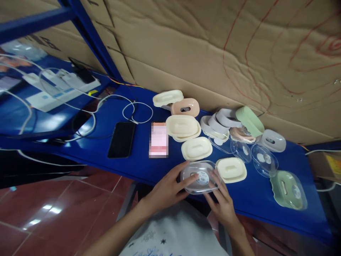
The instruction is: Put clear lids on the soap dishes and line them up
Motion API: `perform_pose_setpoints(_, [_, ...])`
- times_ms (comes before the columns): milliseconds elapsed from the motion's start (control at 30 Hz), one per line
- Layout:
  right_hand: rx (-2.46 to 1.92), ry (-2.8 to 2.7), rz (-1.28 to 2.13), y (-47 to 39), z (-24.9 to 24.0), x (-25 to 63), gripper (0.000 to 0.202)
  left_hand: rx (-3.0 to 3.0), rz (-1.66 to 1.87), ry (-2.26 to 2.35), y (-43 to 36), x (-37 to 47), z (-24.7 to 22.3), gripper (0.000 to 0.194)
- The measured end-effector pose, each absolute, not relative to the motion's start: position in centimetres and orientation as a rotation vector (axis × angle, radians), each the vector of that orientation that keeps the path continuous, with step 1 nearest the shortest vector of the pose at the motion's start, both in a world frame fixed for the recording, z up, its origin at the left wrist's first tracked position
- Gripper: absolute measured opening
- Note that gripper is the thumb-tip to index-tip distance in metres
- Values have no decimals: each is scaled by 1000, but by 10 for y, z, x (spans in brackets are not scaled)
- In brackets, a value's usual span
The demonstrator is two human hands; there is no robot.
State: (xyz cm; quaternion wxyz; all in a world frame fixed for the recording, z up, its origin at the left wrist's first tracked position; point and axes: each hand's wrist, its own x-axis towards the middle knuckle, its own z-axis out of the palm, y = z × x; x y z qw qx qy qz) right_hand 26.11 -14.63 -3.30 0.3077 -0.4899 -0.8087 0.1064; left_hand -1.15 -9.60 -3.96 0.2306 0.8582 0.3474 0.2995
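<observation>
Between my two hands is a clear plastic lid point(191, 185) with a round white label, held over the table's front edge. My left hand point(172, 186) grips its left end, one finger reaching across to the label. Around the right end curl the fingers of my right hand point(220, 199), partly seen through the plastic. A cream oval dish point(231, 169) lies just beyond my right hand. Another cream dish point(196, 148) sits behind the lid, with stacked cream dishes point(182, 127) farther back.
Grey-lilac pieces point(226, 117), a green piece point(249, 121) and more clear lids point(264, 160) crowd the right. A green dish point(287, 190) lies near the right end. Two phones, a dark one point(121, 139) and a lit one point(158, 140), lie left. White cables point(137, 112) trail behind them; cardboard point(186, 53) stands behind.
</observation>
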Motion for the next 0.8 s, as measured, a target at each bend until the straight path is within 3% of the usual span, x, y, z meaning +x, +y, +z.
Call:
perform_pose_setpoints(267, [-1275,-2288,324,-143,-34,268,57,2374,765,913,-95,-11,-42,86])
perform_pose_setpoints(533, [-1432,-1928,463,-148,-30,276,42,2305,808,935,-95,-13,-34,75])
perform_pose_setpoints(600, [-1490,-1787,528,-149,-34,274,47,2301,822,953,-95,-11,-33,75])
perform_pose_setpoints(700, [-1534,-1595,664,-148,-37,265,71,2281,857,998,-95,-9,-32,68])
perform_pose_setpoints(800, [-1558,-1741,678,-144,-33,258,81,2274,853,1002,-95,-8,-31,65])
